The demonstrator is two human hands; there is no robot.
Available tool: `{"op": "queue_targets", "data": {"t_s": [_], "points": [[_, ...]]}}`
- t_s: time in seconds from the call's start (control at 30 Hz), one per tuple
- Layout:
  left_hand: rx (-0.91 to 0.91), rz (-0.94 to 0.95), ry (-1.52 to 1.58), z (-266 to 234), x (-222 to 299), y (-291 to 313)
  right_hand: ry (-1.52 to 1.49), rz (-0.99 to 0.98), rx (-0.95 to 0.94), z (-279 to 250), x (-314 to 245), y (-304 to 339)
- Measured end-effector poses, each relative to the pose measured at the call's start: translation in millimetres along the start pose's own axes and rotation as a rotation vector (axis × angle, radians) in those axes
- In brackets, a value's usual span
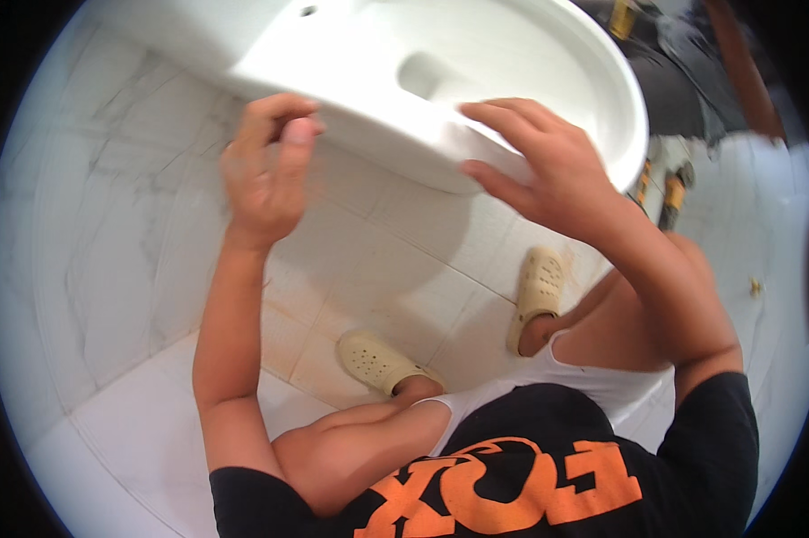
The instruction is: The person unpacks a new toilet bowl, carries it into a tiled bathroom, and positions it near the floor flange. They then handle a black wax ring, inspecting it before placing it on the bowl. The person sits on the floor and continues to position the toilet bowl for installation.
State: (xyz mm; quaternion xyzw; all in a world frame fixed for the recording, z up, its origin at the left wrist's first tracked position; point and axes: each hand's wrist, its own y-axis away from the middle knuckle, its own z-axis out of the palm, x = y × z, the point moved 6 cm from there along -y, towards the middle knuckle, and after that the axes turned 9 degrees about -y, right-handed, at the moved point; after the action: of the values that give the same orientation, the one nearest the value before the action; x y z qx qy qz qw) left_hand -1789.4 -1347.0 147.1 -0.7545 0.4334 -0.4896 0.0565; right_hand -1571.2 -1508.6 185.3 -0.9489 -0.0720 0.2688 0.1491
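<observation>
A white ceramic washbasin [368,117] with a rounded bowl fills the top of the view. My left hand [265,175] is raised beside its near left edge, slightly blurred, with loosely curled fingers and the thumb apart from them. Nothing shows in that hand. Over the basin's near rim is my right hand [552,170], fingers stretched forward and thumb spread away below them. Part of the white rim shows between thumb and fingers; whether the hand touches it, I cannot tell.
Marbled wall tiles [108,188] stand at the left. My feet are in cream clogs [373,360] on the tiled floor [377,269]. A yellow-and-black tool [673,195] lies right of the basin. Another person's arm [745,67] and dark clothing appear at the upper right.
</observation>
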Motion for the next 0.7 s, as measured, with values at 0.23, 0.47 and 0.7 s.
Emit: {"op": "queue_targets", "data": {"t_s": [0.23, 0.47, 0.7], "points": [[-0.095, -0.037, 0.073, 24.3, 21.1, -14.8, -0.063, 0.065, -0.04, 4.3, 6.6, 7.5], [-0.094, -0.072, 0.06, 31.9, 16.4, -16.9, -0.09, 0.103, -0.093, 4.8, 5.6, 4.7], [-0.083, -0.048, 0.05, 33.8, 14.8, -19.3, -0.09, 0.169, -0.17, 7.6, 5.5, -1.7]]}}
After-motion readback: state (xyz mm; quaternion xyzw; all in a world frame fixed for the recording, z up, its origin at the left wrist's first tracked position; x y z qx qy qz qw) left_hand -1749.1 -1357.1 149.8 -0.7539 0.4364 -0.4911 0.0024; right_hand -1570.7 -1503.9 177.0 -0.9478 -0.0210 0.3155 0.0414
